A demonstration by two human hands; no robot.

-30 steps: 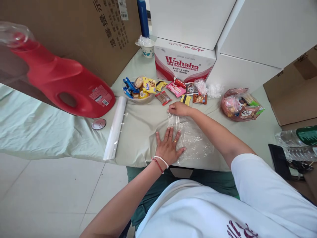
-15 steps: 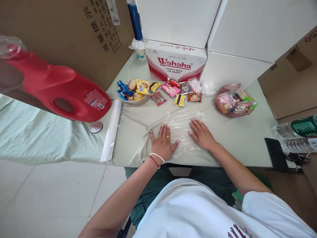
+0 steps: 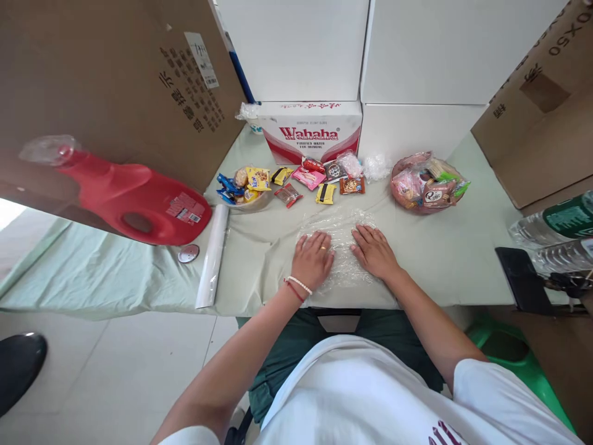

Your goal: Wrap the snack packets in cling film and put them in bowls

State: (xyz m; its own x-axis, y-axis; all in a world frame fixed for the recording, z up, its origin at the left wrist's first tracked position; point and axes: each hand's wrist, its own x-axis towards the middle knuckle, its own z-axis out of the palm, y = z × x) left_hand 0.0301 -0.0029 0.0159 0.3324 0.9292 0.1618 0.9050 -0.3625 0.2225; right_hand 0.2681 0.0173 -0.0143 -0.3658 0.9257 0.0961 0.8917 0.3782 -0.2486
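Observation:
A wrinkled sheet of clear plastic wrap (image 3: 343, 253) lies spread on the cloth-covered table in front of me. My left hand (image 3: 313, 261), with a ring and bracelets, rests palm down on its left part, holding nothing. On the right part my right hand (image 3: 373, 250) lies flat, fingers stretched out. Beyond the hands, several small snack packets, among them a pink packet (image 3: 308, 177) and a yellow packet (image 3: 325, 193), lie scattered. A bowl of snacks (image 3: 248, 206) stands at the left; a wrapped reddish bowl (image 3: 417, 204) holds packets at the right.
A white plastic-wrap roll (image 3: 212, 256) lies left, beside a red jug (image 3: 139, 201) and a round lid (image 3: 188, 253). A Wahaba-style water carton (image 3: 311, 133) stands behind. Bottles (image 3: 565, 221) and a black phone (image 3: 522, 279) lie at the right edge. Cardboard (image 3: 115, 80) flanks the table.
My left hand has moved slightly right and forward on the plastic wrap, its fingers closer together. My right hand stays about where it was. The camera view has turned, bringing a green stool and a black shoe into sight.

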